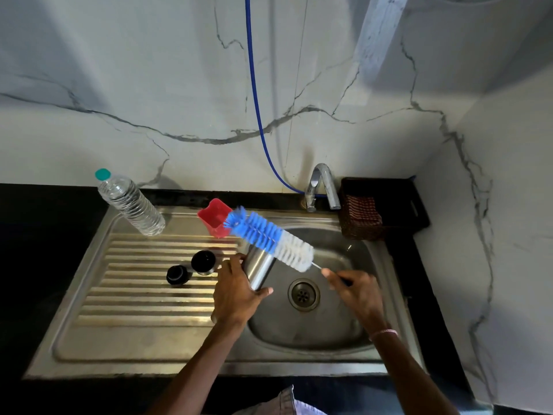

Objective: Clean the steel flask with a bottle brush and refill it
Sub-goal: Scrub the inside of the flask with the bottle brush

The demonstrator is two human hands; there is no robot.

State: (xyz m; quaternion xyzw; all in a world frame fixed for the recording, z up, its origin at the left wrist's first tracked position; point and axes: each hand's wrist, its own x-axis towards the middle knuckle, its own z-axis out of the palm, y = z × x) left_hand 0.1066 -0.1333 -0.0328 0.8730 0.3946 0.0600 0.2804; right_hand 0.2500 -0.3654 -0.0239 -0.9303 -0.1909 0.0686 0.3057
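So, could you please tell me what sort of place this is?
Most likely a home kitchen: a steel sink with ribbed drainboard, a tap behind it, set in a black counter.

Blue-and-white bottle brush [269, 238] — red cup [215, 217], teal-capped water bottle [130, 203]

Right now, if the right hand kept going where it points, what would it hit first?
Probably the steel flask in the left hand; the brush in the right hand overlaps its top. Depth is unclear.

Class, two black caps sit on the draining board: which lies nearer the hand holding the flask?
The larger cap, just beside the left hand; the smaller cap lies further left.
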